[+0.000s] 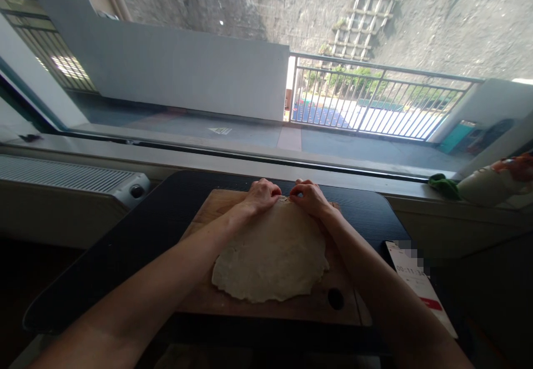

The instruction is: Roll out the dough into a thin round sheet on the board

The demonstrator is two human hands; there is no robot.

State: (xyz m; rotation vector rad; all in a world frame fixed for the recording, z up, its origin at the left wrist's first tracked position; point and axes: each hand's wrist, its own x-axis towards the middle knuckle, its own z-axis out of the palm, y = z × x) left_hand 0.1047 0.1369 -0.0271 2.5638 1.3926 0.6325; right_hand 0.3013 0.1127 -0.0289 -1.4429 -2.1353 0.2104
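Note:
A wide, flat sheet of dough [270, 252] with an uneven edge lies on a wooden cutting board [204, 297]. At the far edge of the sheet, my left hand [263, 193] pinches the dough with its fingers curled. Close beside it, my right hand [308, 196] grips the same far edge, thumb and fingertips together. A small gap separates the two hands, and a bit of the dough's rim shows between them. My fingers partly hide the far edge.
The board rests on a dark table [166, 208]. A phone [418, 286] showing a running timer lies at the right. Behind the table are a window sill [233, 170] and glass. A radiator [75, 183] stands left; a pale pot [478, 187] and green cloth [443, 185] sit right.

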